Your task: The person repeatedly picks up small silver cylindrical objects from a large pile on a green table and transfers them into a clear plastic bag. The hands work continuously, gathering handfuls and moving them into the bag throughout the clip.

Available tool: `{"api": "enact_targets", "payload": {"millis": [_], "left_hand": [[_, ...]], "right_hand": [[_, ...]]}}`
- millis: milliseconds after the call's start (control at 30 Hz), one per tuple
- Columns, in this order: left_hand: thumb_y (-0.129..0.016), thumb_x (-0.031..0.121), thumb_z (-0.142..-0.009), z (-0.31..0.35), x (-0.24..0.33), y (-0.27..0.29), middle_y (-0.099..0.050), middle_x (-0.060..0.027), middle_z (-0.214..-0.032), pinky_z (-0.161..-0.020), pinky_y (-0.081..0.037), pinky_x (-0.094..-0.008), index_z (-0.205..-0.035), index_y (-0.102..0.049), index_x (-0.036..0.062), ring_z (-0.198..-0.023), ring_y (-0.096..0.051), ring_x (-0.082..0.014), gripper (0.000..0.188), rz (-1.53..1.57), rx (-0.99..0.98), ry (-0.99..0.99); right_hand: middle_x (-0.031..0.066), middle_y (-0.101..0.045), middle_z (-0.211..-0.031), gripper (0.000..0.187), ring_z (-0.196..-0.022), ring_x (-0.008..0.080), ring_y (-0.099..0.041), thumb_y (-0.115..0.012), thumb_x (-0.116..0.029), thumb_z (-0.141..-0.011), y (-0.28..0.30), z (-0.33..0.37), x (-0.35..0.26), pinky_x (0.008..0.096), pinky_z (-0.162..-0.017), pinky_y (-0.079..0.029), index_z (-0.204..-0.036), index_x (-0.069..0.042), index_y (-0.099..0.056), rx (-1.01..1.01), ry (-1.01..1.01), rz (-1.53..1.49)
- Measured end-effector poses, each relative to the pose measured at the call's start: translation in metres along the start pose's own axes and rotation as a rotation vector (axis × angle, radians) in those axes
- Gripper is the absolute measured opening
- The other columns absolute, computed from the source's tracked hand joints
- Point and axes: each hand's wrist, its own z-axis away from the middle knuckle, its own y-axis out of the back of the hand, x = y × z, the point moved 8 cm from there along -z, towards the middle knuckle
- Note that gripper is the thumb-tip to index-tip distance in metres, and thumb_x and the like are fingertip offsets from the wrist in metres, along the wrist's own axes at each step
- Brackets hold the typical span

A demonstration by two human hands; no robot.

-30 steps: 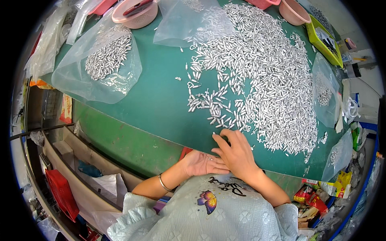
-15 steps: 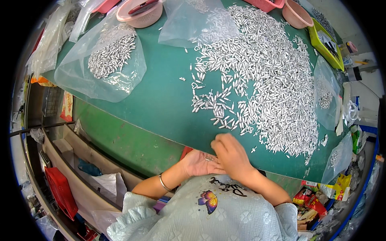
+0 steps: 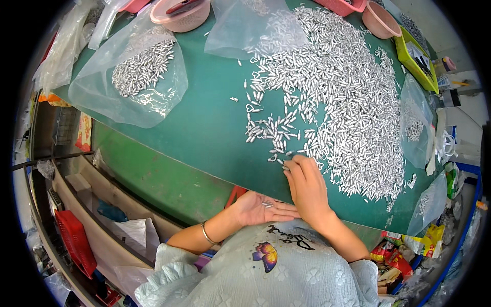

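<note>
My left hand (image 3: 255, 209) lies palm up at the table's near edge, fingers stretched out flat. Small silver bullet-shaped pieces (image 3: 267, 204) rest on its palm. Just to the right, my right hand (image 3: 308, 187) reaches over the table with its fingers bent down and drawn together. Its fingertips are at a small silver piece (image 3: 280, 161) on the near left fringe of the big pile (image 3: 353, 112); the fingers partly hide the contact. Loop-ended silver pieces lie mixed among the bullet-shaped ones.
A clear plastic bag (image 3: 153, 110) with silver pieces sits left on the green table (image 3: 204, 112). Another bag (image 3: 245, 36) covers part of the pile's far side. Pink bowls (image 3: 381, 20) and a yellow-green tray (image 3: 417, 59) stand at the far edge. Drawers (image 3: 97, 210) are at left.
My right hand has moved from above my left fingers forward and right to the pile's near fringe. The left hand stays nearly in place, its palm and fingers now less covered.
</note>
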Motion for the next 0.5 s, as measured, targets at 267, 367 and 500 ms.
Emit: {"api": "enact_targets", "payload": {"millis": [267, 367, 500], "left_hand": [[-0.026, 0.051, -0.101, 0.0, -0.001, 0.002, -0.039, -0.0348, -0.139, -0.111, -0.032, -0.0551, -0.14, -0.037, -0.0029, -0.131, -0.037, -0.0506, 0.067, 0.223, -0.137, -0.041], [-0.027, 0.052, -0.101, -0.001, 0.0, 0.001, -0.039, -0.0341, -0.14, -0.111, -0.032, -0.055, -0.14, -0.039, -0.0017, -0.132, -0.037, -0.0491, 0.068, 0.37, -0.212, -0.017], [-0.025, 0.053, -0.1, -0.004, 0.002, 0.003, -0.034, -0.0398, -0.14, -0.11, -0.033, -0.0554, -0.141, -0.036, -0.0042, -0.13, -0.036, -0.0545, 0.071, -0.013, -0.007, -0.051]], "right_hand": [[0.0149, -0.055, -0.109, 0.027, -0.093, 0.0309, -0.053, -0.06, -0.006, -0.077, -0.001, 0.032, -0.025, 0.0379, -0.08, -0.046, -0.101, 0.004, -0.059, -0.24, 0.157, -0.256], [0.0143, -0.059, -0.103, 0.02, -0.088, 0.0318, -0.055, -0.061, 0.002, -0.08, -0.012, 0.048, -0.034, 0.0393, -0.076, -0.047, -0.1, 0.003, -0.061, -0.346, 0.219, -0.379], [0.0136, -0.06, -0.099, 0.024, -0.09, 0.0326, -0.054, -0.066, 0.003, -0.078, 0.022, 0.029, -0.011, 0.0398, -0.08, -0.046, -0.101, 0.002, -0.062, 0.03, 0.134, -0.201]]}}
